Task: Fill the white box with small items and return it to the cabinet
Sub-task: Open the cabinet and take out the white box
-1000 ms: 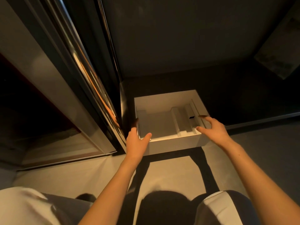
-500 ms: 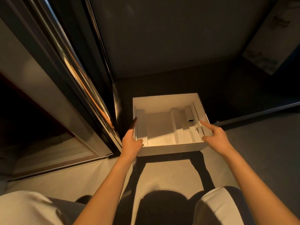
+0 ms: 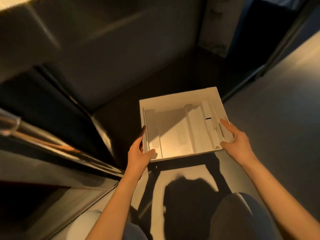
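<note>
Dark cabinet floor (image 3: 124, 115); your left hand (image 3: 137, 154) and right hand (image 3: 237, 144) pinch the sides of the white box (image 3: 173, 99), cardboard insert (image 3: 195, 130) inside, grey floor (image 3: 270, 122) open rightward.

Count: box (image 3: 178, 99) ×1, white, open-topped. Insert (image 3: 173, 132) of folded card inside it ×1. Grips ×2: left grip (image 3: 138, 155), right grip (image 3: 237, 142). Cabinet (image 3: 121, 58) ×1. Carton (image 3: 213, 32), pale, at rear ×1. Rail (image 3: 52, 144), chrome, ×1.
</note>
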A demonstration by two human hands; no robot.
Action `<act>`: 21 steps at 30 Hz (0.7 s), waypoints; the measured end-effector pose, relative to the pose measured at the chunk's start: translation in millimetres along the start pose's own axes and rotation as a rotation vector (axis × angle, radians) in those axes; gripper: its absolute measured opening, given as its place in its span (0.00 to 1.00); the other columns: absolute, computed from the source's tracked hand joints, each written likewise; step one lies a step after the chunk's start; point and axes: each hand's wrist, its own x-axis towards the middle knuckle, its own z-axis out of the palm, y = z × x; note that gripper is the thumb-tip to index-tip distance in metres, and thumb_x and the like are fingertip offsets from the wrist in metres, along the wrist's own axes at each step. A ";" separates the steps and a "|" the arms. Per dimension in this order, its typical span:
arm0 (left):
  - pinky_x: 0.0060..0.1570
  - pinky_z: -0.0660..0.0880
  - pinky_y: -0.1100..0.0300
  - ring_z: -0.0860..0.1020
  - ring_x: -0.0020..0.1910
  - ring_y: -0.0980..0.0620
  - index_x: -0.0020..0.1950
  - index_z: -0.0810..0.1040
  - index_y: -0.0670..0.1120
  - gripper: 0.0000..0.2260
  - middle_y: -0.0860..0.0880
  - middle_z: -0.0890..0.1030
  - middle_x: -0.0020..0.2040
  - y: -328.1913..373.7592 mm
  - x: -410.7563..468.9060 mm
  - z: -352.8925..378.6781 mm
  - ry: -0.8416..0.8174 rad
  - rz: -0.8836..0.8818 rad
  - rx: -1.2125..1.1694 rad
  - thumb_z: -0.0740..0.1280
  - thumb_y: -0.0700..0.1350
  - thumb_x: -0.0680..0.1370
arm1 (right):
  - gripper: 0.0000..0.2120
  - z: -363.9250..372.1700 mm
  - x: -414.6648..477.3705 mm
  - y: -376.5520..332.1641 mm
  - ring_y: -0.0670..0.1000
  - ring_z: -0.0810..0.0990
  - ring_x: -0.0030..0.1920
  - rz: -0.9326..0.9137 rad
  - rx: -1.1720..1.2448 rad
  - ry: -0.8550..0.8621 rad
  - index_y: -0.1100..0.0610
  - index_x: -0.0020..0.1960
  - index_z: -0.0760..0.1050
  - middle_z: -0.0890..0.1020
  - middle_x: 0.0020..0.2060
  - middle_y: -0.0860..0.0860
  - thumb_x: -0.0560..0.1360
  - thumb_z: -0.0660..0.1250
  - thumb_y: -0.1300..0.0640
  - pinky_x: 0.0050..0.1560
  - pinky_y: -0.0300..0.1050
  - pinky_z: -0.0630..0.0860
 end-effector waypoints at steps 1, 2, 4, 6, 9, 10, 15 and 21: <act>0.54 0.63 0.77 0.67 0.62 0.69 0.70 0.64 0.62 0.35 0.73 0.69 0.61 19.5 -7.8 -2.9 -0.064 0.063 0.006 0.75 0.39 0.71 | 0.39 -17.0 -13.1 -9.7 0.50 0.57 0.75 0.021 0.005 0.028 0.49 0.75 0.62 0.63 0.74 0.49 0.69 0.68 0.72 0.68 0.41 0.53; 0.49 0.62 0.83 0.66 0.59 0.77 0.70 0.63 0.65 0.36 0.78 0.67 0.58 39.4 -16.6 -5.7 -0.129 0.114 0.012 0.75 0.39 0.71 | 0.39 -34.3 -26.7 -19.7 0.50 0.57 0.75 0.043 0.009 0.055 0.50 0.75 0.62 0.63 0.74 0.49 0.68 0.68 0.72 0.68 0.40 0.52; 0.50 0.61 0.84 0.63 0.57 0.81 0.72 0.61 0.64 0.39 0.80 0.64 0.58 79.6 -35.5 -10.1 -0.218 0.160 0.013 0.75 0.39 0.70 | 0.39 -69.1 -54.2 -40.1 0.49 0.57 0.75 0.088 0.028 0.098 0.50 0.74 0.63 0.63 0.74 0.49 0.68 0.69 0.71 0.67 0.40 0.52; 0.59 0.62 0.73 0.65 0.61 0.73 0.73 0.61 0.63 0.41 0.74 0.65 0.62 120.8 -58.1 -12.8 -0.276 0.162 -0.002 0.76 0.39 0.69 | 0.39 -104.8 -83.7 -62.4 0.46 0.59 0.73 0.137 0.066 0.130 0.49 0.74 0.62 0.63 0.73 0.46 0.69 0.70 0.69 0.67 0.43 0.55; 0.63 0.62 0.61 0.64 0.66 0.63 0.73 0.62 0.63 0.41 0.67 0.66 0.66 183.9 -97.5 -20.2 -0.328 0.175 0.003 0.77 0.37 0.67 | 0.37 -157.3 -127.2 -103.0 0.41 0.65 0.65 0.205 0.138 0.193 0.48 0.74 0.63 0.67 0.68 0.42 0.70 0.71 0.67 0.63 0.41 0.59; 0.62 0.62 0.61 0.64 0.66 0.63 0.73 0.62 0.62 0.41 0.66 0.66 0.66 204.8 -111.3 -22.9 -0.335 0.179 0.014 0.77 0.37 0.67 | 0.37 -174.7 -141.2 -116.6 0.44 0.66 0.65 0.236 0.169 0.206 0.50 0.74 0.64 0.67 0.69 0.44 0.70 0.71 0.68 0.66 0.43 0.60; 0.61 0.64 0.60 0.65 0.67 0.59 0.74 0.64 0.59 0.40 0.61 0.68 0.68 294.3 -186.6 -40.2 -0.372 0.200 0.067 0.76 0.36 0.68 | 0.34 -247.2 -224.5 -179.0 0.55 0.68 0.70 0.283 0.043 0.333 0.59 0.73 0.65 0.69 0.71 0.56 0.69 0.70 0.71 0.70 0.53 0.66; 0.54 0.61 0.77 0.62 0.66 0.64 0.73 0.64 0.61 0.40 0.63 0.67 0.69 373.2 -245.8 -73.4 -0.463 0.259 0.144 0.75 0.35 0.69 | 0.36 -308.7 -304.0 -241.2 0.51 0.67 0.70 0.358 -0.036 0.447 0.54 0.73 0.66 0.68 0.71 0.51 0.67 0.71 0.68 0.65 0.38 0.63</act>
